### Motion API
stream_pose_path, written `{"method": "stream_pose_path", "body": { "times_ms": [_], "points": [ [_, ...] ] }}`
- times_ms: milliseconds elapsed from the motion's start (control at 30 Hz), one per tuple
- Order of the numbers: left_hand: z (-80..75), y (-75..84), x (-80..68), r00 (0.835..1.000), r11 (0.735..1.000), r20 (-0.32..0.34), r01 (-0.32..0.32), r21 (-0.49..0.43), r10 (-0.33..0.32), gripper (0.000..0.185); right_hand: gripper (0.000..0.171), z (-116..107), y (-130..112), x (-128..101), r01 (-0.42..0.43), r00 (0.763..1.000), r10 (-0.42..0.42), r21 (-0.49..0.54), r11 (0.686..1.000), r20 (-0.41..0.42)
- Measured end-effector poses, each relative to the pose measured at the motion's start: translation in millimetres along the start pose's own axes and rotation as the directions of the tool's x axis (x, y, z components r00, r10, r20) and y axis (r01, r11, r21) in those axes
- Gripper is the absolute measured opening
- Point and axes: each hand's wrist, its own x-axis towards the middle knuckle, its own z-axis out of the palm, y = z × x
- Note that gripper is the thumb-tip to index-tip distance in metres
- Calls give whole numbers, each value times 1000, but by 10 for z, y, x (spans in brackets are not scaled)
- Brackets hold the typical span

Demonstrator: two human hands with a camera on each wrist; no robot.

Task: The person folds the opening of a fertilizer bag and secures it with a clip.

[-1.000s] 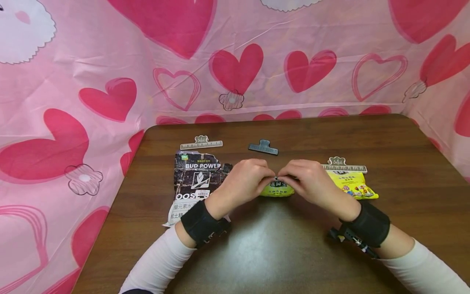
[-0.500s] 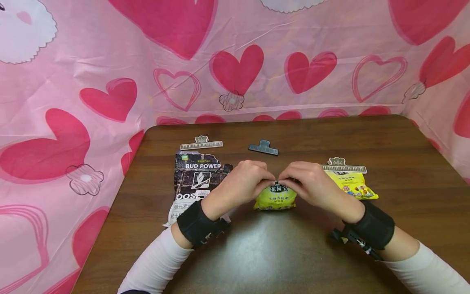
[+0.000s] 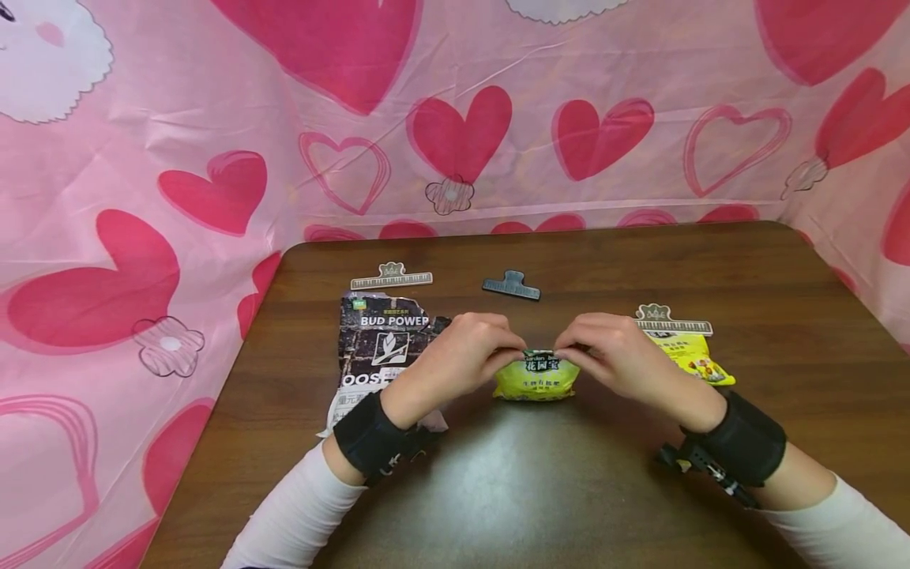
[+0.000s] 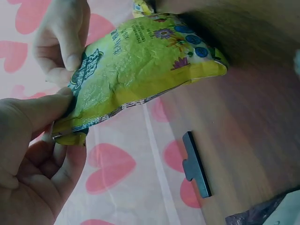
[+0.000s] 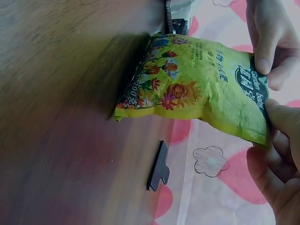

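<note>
Both hands pinch the top edge of a small yellow-green fertilizer bag (image 3: 535, 382), which stands on the table in the middle. My left hand (image 3: 472, 356) grips its left top corner between thumb and fingers; my right hand (image 3: 611, 356) does the same at the right corner. The top edge looks folded over. In the left wrist view the bag (image 4: 136, 65) shows a plump body with printed flowers. From the right wrist view the bag (image 5: 192, 89) touches the table with its bottom end.
A black and white BUD POWER bag (image 3: 377, 340) lies on the left, with a white clip (image 3: 391, 278) behind it. A dark clip (image 3: 512, 285) lies at the back middle. At the right, another white clip (image 3: 664, 322) sits at the top of a second yellow bag (image 3: 686, 352).
The bag's front has come into fuller view between the hands, tilting more upright. The hands have moved slightly apart along its top edge.
</note>
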Motion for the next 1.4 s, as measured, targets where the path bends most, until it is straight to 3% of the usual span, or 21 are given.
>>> {"method": "stream_pose_path", "body": {
  "times_ms": [400,833,1400],
  "points": [
    [-22,-30,-45,999,1000,22,-27,-14,27,11,18,-82,52,-109,39,999,-39,3,999,10],
    [39,-100,-96,996,996,-48,-79,-49,77,10,20,-36,102,-163,32,999,-32,-20,999,1],
    [29,-205,-222,996,995,-82,-29,-100,21,13,29,-101,115,-183,-22,998,20,34,999,52]
  ]
}}
